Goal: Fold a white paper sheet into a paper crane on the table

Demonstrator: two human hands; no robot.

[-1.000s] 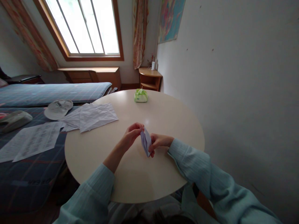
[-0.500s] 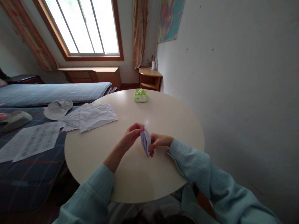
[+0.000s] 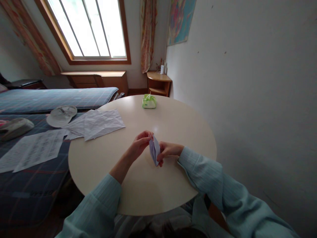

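Folded paper (image 3: 155, 152) is held upright just above the round counter (image 3: 188, 132), unmoved over the last second. Its top edge is pinched by the left hand (image 3: 140, 144) and its right side is gripped by the right hand (image 3: 168, 150). No new crease is seen, so the fold is judged paused.

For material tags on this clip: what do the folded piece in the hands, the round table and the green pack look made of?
The folded piece: thin pale paper, matt, sharply creased. The round table: smooth cream top, perhaps laminate, with faint glare. The green pack: likely soft plastic film, wrinkled, slightly shiny.
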